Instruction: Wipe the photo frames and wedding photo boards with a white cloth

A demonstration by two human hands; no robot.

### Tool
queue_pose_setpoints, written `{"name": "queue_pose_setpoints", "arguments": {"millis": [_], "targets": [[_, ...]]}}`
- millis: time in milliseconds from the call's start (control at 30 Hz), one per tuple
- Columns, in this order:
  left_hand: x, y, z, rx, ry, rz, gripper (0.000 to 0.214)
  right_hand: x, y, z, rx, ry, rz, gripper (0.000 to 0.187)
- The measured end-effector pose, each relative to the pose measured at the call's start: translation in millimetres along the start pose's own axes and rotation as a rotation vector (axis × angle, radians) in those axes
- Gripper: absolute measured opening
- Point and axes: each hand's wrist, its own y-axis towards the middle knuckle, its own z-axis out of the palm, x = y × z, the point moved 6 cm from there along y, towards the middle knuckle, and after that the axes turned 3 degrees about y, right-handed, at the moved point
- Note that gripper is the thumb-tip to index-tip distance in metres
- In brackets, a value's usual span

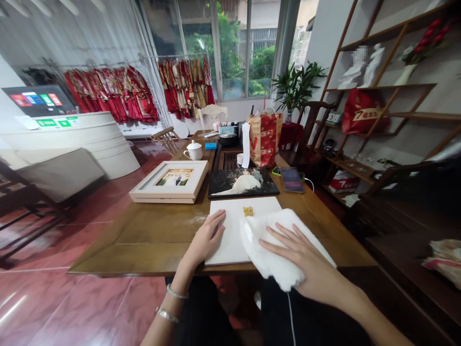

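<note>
A flat white board lies at the table's near edge, with a small gold-coloured metal plate, perhaps a picture hanger, near its far side. My left hand rests on the board's left edge, fingers stretched out and holding nothing. Over the right part of the board spreads a white cloth, its near end hanging past the table edge. Palm down, my right hand lies flat on this cloth with the fingers apart. What is under the cloth is hidden.
Beyond the board lies a dark picture panel, with a framed photo to its left. A phone with a cable sits right. Farther back stand a lidded white cup and a paper bag on the wooden table.
</note>
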Motion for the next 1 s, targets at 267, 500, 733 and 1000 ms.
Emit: {"name": "queue_pose_setpoints", "arguments": {"millis": [267,500,733,1000], "targets": [[2,-1,0.0,0.005,0.008,0.019,0.041,-61,95,-16,-0.058,0.060,0.083,0.069],[2,-1,0.1,-0.004,0.005,0.020,0.040,-37,89,-10,-0.116,0.168,0.073,0.076],[1,0,0.6,-0.016,-0.014,0.010,0.041,23,10,3,-0.021,0.301,-0.084,0.086],[0,-1,0.3,-0.002,0.004,0.001,0.041,-22,52,-6,-0.162,0.315,-0.013,0.077]]}}
